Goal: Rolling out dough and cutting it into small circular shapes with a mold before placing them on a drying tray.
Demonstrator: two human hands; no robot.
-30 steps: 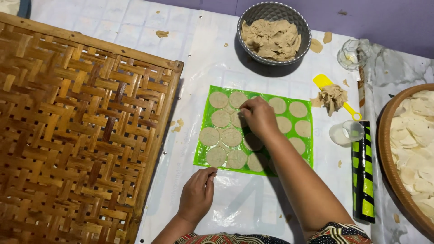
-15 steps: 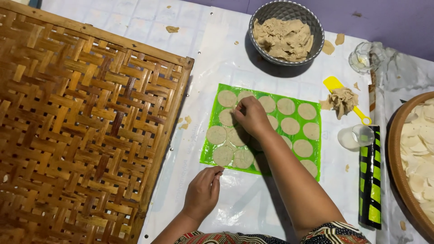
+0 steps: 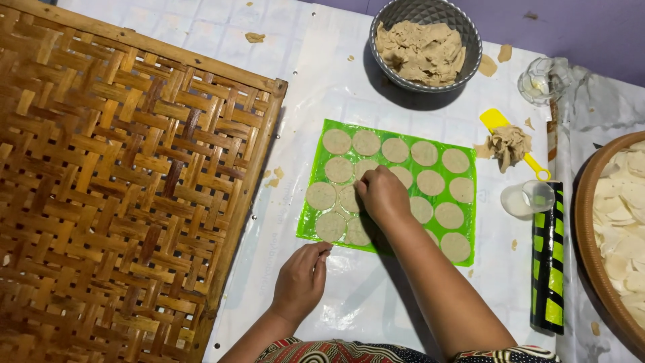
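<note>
Seen from above, a person works over a green sheet (image 3: 463, 151) lying at the centre of the frame on a white plastic-covered surface (image 3: 322, 74). Rows of flat, round dough discs (image 3: 431, 182) cover the sheet. The right hand (image 3: 383, 195) rests on the discs in the sheet's left half, its fingers (image 3: 363, 185) bunched together and pinching at the edge of one disc. The left hand (image 3: 300, 281) lies on the surface just below the sheet's lower left corner, its fingers (image 3: 321, 254) curled and pressed together, their tips at the sheet's edge; whether they grip anything cannot be told. A large woven bamboo tray (image 3: 121, 175) fills the left side of the frame, its wooden border close beside the sheet. At the top centre stands a grey fluted bowl (image 3: 463, 60) filled with beige dough (image 3: 420, 48). To the right of the sheet a yellow scoop (image 3: 494, 121) carries a lump of dough, with a small clear cup (image 3: 527, 198) just below it and a glass (image 3: 541, 81) above it near the upper right. A black-and-green striped roller (image 3: 547, 262) lies upright along the right, beside a round wooden tray (image 3: 588, 222) of pale, thin discs at the right edge. Scraps of dough dot the surface.
</note>
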